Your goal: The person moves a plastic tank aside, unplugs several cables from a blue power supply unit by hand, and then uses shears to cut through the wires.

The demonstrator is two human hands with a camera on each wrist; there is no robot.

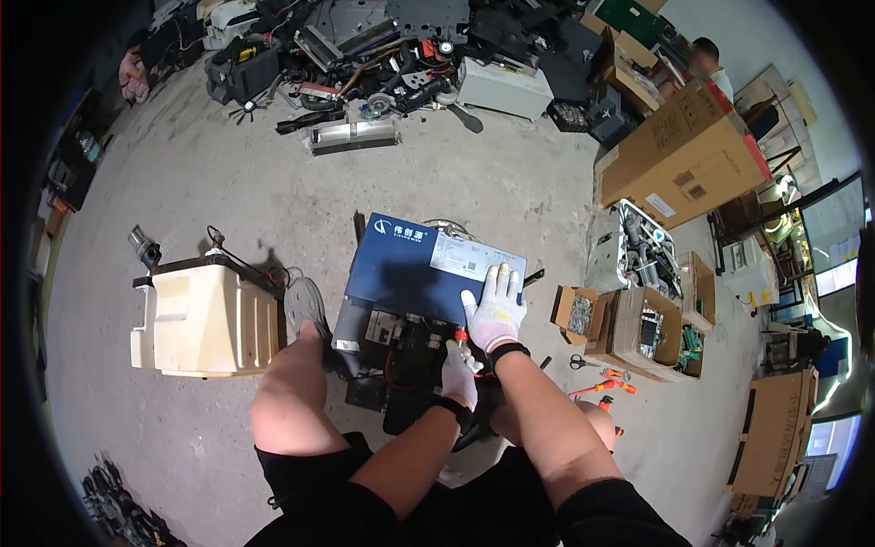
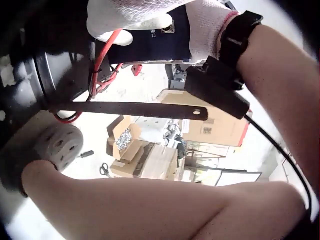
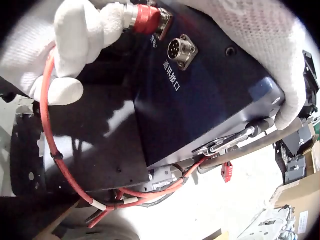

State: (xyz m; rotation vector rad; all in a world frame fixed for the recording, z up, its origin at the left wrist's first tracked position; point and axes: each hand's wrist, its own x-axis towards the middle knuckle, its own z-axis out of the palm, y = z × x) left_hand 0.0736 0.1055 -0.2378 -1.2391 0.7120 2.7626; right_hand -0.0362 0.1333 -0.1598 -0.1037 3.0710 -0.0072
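Observation:
A dark blue box [image 1: 392, 264] with a white label lies on black equipment between the person's legs. The gloved right hand [image 1: 493, 308] rests flat on its label end, fingers straight; in the right wrist view that hand [image 3: 260, 45] reaches over the box's edge. Nearer the body, the gloved left hand [image 1: 461, 372] grips a red-and-metal connector [image 3: 148, 19] against a round socket on the box's side. A second round socket [image 3: 181, 51] beside it has bare pins. From the left hand [image 3: 75, 40] a red cable [image 3: 46, 110] loops down. The left wrist view shows the left hand [image 2: 135, 15] curled beside this cable [image 2: 104, 55].
A cream-coloured tank [image 1: 210, 319] stands at the left. On the right are cardboard boxes [image 1: 629, 333] of parts, scissors [image 1: 580, 362] and orange-handled tools [image 1: 602, 387]. Scrap parts are piled at the back. One person squats far left; another is behind the large carton [image 1: 684, 155].

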